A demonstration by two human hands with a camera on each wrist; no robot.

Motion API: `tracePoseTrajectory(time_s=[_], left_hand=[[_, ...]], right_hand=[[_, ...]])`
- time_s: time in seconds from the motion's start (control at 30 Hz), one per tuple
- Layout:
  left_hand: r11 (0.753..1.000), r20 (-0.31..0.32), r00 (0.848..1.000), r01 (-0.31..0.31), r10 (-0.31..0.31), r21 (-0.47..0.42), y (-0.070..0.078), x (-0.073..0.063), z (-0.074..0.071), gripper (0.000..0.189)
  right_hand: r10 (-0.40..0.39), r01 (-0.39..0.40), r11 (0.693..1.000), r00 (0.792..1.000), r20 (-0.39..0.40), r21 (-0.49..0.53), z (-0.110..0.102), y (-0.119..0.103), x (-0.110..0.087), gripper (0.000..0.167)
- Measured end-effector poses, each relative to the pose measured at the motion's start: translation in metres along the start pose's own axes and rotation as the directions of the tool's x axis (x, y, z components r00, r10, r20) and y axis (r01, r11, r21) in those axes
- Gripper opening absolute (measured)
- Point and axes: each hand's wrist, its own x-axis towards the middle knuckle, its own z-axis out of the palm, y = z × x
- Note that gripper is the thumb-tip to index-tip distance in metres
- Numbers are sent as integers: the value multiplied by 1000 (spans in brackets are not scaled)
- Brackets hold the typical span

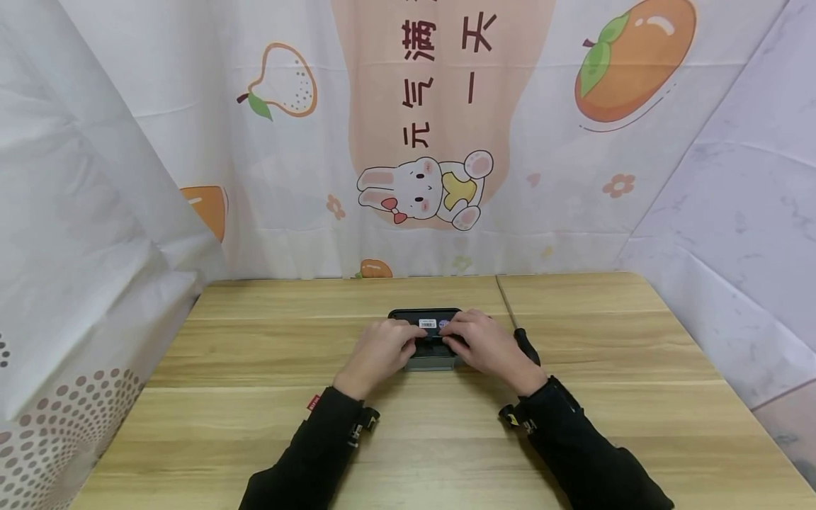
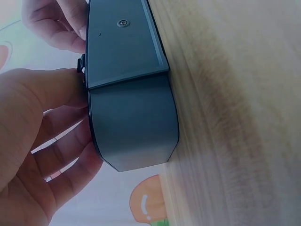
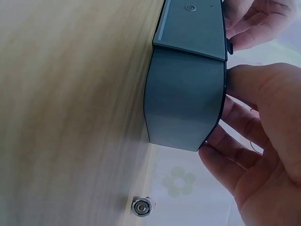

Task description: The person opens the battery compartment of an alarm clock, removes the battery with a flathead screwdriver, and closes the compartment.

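A dark device with a grey-green casing (image 1: 430, 365) stands on the table, and its black upper side bears a white barcode label (image 1: 428, 324) and a round purple sticker. My left hand (image 1: 379, 350) grips its left part, thumb at the near upper edge and fingers bent over the top. On the other end my right hand (image 1: 487, 347) holds it in a mirrored way. Both thumbs are close to a small black tab (image 2: 80, 64) that sticks up from the upper edge. A power-button mark (image 2: 123, 23) shows on the long side. The hands hide part of the upper side.
A long screwdriver with a black handle (image 1: 524, 345) lies to the right of the right hand, its shaft pointing away. Behind the wooden table (image 1: 287, 304) hangs a printed white curtain (image 1: 274, 177). A round-ended thing (image 3: 142, 207) shows low in the right wrist view.
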Motion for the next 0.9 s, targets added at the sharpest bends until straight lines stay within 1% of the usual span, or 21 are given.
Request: tracePoseTrajectory(time_s=[0.1, 0.33, 0.43, 0.73, 0.9], left_hand=[[1000, -4, 1000, -7, 7, 9, 0, 0, 0, 24], [997, -8, 999, -38, 39, 60, 2, -1, -1, 24], [998, -4, 999, -40, 40, 58, 2, -2, -2, 23], [1000, 57, 998, -4, 3, 21, 3, -4, -6, 25], [1000, 84, 996, -5, 3, 20, 4, -3, -8, 25]], right_hand=[[-3, 3, 1000, 1000, -3, -1, 0, 0, 0, 9], [-9, 9, 1000, 1000, -14, 8, 1, 0, 0, 9], [-6, 6, 1000, 1000, -16, 0, 2, 0, 1, 10], [-1, 1, 1000, 1000, -3, -5, 2, -3, 0, 10], [17, -17, 1000, 1000, -7, -12, 1, -3, 0, 10]])
